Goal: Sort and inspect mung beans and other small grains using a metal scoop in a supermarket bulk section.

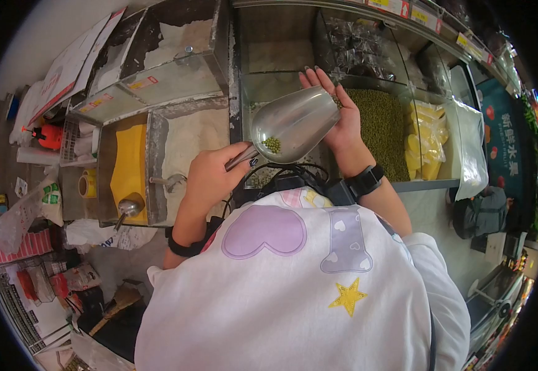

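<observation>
A metal scoop (300, 120) with a few green beans (272, 145) in its bowl is held over the bins. My left hand (213, 176) is wrapped round its handle. Behind the scoop's wide mouth, my right hand (349, 120) has its palm up and its fingers spread; the scoop hides part of it, and whether beans lie in the palm I cannot make out. Right of that hand is a bin of green beans (377, 130). Below the scoop, a bin with scattered beans is partly hidden by the scoop and dark straps.
At the left are bins of white powder (197, 136) and yellow grain (129, 164), with a small metal scoop (130, 208). Yellow packets (426, 133) fill a bin at the right, beside a hanging plastic bag (469, 148). Clear dividers stand between the bins.
</observation>
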The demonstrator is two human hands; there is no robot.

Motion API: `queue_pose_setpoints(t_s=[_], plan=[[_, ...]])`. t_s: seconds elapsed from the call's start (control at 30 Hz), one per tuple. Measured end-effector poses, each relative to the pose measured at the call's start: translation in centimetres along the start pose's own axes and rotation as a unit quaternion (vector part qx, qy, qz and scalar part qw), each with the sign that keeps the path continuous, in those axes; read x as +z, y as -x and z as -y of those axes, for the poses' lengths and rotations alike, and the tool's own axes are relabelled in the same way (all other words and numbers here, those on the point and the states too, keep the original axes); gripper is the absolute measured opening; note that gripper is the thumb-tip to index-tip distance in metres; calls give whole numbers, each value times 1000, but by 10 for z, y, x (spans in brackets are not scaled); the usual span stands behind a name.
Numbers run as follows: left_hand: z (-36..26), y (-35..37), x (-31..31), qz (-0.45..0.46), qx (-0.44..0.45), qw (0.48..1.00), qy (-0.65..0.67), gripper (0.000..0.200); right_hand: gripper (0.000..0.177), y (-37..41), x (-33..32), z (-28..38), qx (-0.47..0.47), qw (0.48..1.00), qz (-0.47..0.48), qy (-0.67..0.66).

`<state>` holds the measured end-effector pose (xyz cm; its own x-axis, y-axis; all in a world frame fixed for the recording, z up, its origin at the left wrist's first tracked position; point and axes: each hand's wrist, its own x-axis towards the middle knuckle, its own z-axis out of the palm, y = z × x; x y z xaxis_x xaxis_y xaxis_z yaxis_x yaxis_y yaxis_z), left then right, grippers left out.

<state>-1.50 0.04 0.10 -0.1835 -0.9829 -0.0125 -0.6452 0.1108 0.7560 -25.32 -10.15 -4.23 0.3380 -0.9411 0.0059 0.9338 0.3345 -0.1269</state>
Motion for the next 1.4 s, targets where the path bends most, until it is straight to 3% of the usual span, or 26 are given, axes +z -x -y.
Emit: queue_pose_setpoints(t_s=[0.6,0.97,1.4], plan=[[-3,1,1,-13,-3,1000,5,31,47,1,4,-3,16,999,-10,30],[0,-1,2,-3,-9,1000,17,31,45,2,7,-5,-34,996,-24,83],[-1,-1,1,-1,-5,1000,19,32,43,0,4,-5,-27,998,-25,43]])
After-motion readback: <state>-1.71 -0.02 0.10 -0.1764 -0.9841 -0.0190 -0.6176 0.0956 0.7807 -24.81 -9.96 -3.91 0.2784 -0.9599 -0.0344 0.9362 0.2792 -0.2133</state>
